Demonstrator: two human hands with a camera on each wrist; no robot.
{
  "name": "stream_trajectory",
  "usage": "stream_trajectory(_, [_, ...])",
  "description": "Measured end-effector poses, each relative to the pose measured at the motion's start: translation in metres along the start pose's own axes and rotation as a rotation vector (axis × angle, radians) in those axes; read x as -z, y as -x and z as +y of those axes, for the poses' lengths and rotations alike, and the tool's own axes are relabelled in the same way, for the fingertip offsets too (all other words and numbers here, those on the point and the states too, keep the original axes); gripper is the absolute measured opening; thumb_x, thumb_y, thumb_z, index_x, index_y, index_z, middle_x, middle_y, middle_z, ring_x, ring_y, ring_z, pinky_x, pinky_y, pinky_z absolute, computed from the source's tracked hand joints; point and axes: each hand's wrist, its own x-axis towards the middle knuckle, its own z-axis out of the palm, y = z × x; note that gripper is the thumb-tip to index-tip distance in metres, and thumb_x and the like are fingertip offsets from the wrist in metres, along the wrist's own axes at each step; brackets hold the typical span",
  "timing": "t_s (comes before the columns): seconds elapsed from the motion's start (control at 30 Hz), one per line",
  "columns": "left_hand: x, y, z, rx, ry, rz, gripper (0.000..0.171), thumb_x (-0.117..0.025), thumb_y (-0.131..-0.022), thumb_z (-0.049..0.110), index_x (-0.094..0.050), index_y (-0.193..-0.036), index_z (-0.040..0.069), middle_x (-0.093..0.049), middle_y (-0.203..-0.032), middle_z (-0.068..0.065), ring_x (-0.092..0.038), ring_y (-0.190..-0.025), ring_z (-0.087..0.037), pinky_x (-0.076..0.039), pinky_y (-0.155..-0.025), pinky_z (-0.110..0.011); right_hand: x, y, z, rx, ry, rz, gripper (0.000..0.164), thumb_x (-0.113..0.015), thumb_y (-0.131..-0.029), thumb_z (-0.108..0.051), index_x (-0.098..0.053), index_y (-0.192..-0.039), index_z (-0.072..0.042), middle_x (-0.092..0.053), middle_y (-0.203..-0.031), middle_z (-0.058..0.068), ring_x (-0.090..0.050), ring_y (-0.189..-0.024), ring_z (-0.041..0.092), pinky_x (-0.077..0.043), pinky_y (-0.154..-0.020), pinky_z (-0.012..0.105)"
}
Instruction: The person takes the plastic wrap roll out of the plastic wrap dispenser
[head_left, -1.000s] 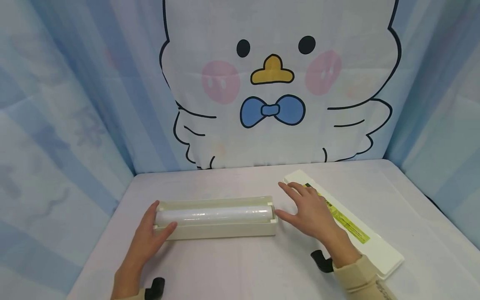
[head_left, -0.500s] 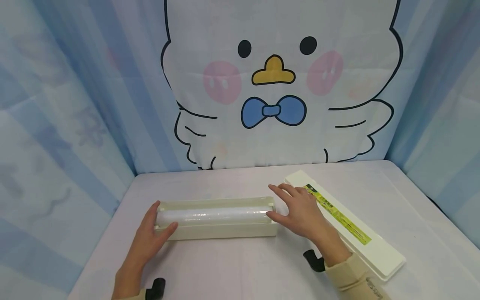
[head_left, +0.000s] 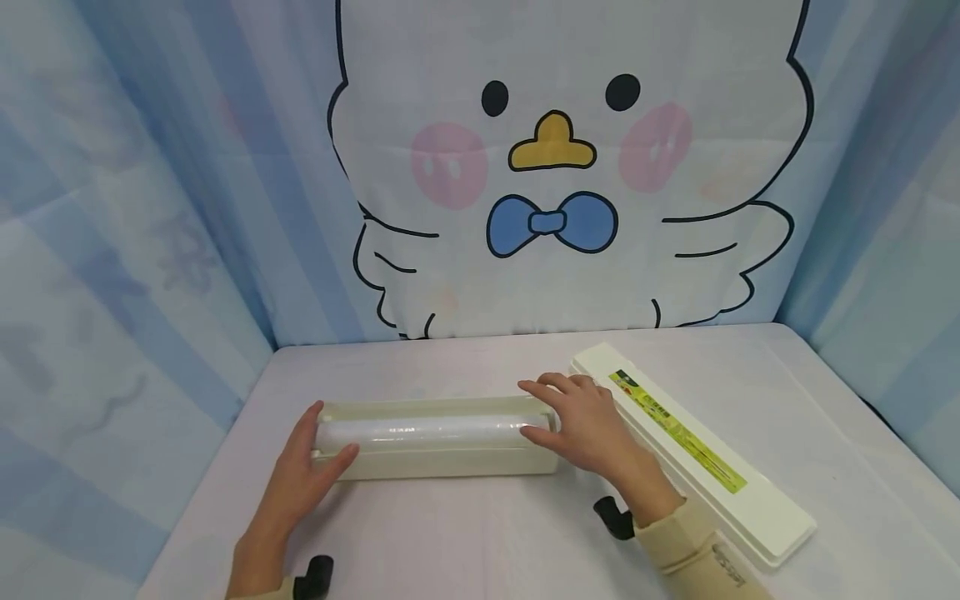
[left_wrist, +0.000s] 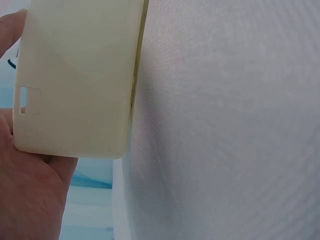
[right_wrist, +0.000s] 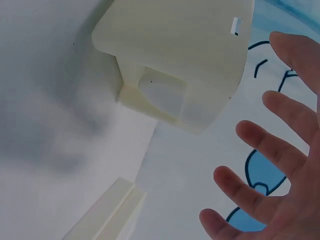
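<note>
A cream cling film box (head_left: 450, 464) lies lengthwise across the table, its top off. Inside it lies a shiny clear roll of cling film (head_left: 427, 431). My left hand (head_left: 288, 479) grips the box's left end, thumb on the near side and fingers at the far corner; in the left wrist view that hand (left_wrist: 30, 195) sits behind the end wall. Over the box's right end hovers my right hand (head_left: 588, 429), fingers spread. The right wrist view shows that hand (right_wrist: 300, 180) apart from the box end (right_wrist: 175, 35), holding nothing.
A long white lid (head_left: 765, 508) with a yellow-green label (head_left: 678, 429) lies slantwise to the right, close beside the right forearm. The table has a pale cloth (head_left: 450, 542). A printed curtain (head_left: 555, 283) hangs right behind its far edge.
My right hand has moved left, from beside the box's right end to over it, uncovering more of the lid. The left hand keeps its grip, and the box stays in place.
</note>
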Motion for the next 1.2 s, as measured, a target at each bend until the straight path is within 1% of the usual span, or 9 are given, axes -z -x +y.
stream_trajectory(0.1, [0.0,0.0,0.0,0.001,0.0,0.0,0.095,-0.067,-0.096,0.044,-0.013,-0.159,-0.002,-0.017,-0.162,-0.029,-0.018,-0.147,-0.047,-0.017,-0.115,-0.065,-0.002,-0.003,-0.002,0.014,0.008,-0.013,0.058,-0.075,-0.09,-0.044,-0.061,-0.141,-0.021,-0.061,-0.134,0.008,-0.052,-0.123,0.041,-0.044,-0.093,0.064])
stream_trajectory(0.27, [0.001,0.0,0.002,0.009,-0.009,-0.007,0.095,-0.067,-0.096,0.044,-0.013,-0.159,-0.001,-0.017,-0.162,-0.029,-0.019,-0.147,-0.047,-0.018,-0.115,-0.065,-0.004,-0.007,-0.006,0.012,0.004,-0.045,0.056,-0.075,-0.09,-0.042,-0.061,-0.141,-0.022,-0.061,-0.133,0.006,-0.053,-0.122,0.038,-0.044,-0.093,0.062])
stream_trajectory(0.4, [0.001,0.0,0.002,-0.003,-0.014,-0.002,0.094,-0.067,-0.096,0.043,-0.014,-0.158,-0.003,-0.018,-0.161,-0.03,-0.019,-0.147,-0.048,-0.018,-0.115,-0.065,-0.005,-0.01,-0.009,0.021,0.006,-0.073,0.053,-0.075,-0.09,-0.04,-0.063,-0.138,-0.022,-0.062,-0.133,0.006,-0.052,-0.12,0.038,-0.044,-0.094,0.062])
stream_trajectory(0.53, [0.001,0.0,0.003,-0.002,-0.015,-0.004,0.093,-0.067,-0.096,0.043,-0.015,-0.158,-0.003,-0.018,-0.161,-0.03,-0.019,-0.147,-0.048,-0.018,-0.115,-0.064,-0.007,-0.013,-0.012,0.025,0.009,-0.108,0.049,-0.075,-0.091,-0.039,-0.065,-0.137,-0.023,-0.062,-0.134,0.005,-0.052,-0.121,0.037,-0.042,-0.095,0.063])
stream_trajectory(0.67, [0.001,0.0,0.002,-0.006,-0.013,-0.004,0.094,-0.067,-0.096,0.043,-0.015,-0.158,-0.002,-0.018,-0.161,-0.03,-0.019,-0.147,-0.048,-0.018,-0.115,-0.064,-0.008,-0.016,-0.014,0.03,0.011,-0.126,0.046,-0.076,-0.091,-0.037,-0.067,-0.134,-0.023,-0.064,-0.132,0.003,-0.052,-0.122,0.037,-0.04,-0.096,0.063])
stream_trajectory(0.9, [0.0,-0.001,-0.001,-0.041,-0.011,0.013,0.092,-0.068,-0.096,0.041,-0.017,-0.158,-0.003,-0.02,-0.16,-0.031,-0.02,-0.146,-0.048,-0.019,-0.115,-0.065,-0.01,-0.02,-0.015,0.017,0.009,-0.162,0.041,-0.079,-0.089,-0.033,-0.071,-0.128,-0.024,-0.068,-0.126,0.002,-0.052,-0.122,0.036,-0.037,-0.099,0.062])
stream_trajectory(1.03, [0.0,0.0,-0.002,-0.041,-0.01,0.012,0.092,-0.068,-0.096,0.041,-0.017,-0.158,-0.003,-0.019,-0.161,-0.031,-0.019,-0.147,-0.048,-0.019,-0.115,-0.065,-0.011,-0.023,-0.015,0.013,0.017,-0.189,0.039,-0.08,-0.088,-0.033,-0.073,-0.126,-0.025,-0.069,-0.123,0.0,-0.053,-0.121,0.035,-0.035,-0.1,0.063])
stream_trajectory(1.2, [0.001,0.0,-0.002,-0.041,-0.01,0.011,0.092,-0.068,-0.096,0.042,-0.017,-0.158,-0.003,-0.019,-0.161,-0.031,-0.019,-0.147,-0.049,-0.019,-0.115,-0.065,-0.012,-0.026,-0.016,0.01,0.042,-0.23,0.042,-0.081,-0.086,-0.033,-0.073,-0.127,-0.026,-0.07,-0.123,0.0,-0.053,-0.121,0.034,-0.03,-0.103,0.065])
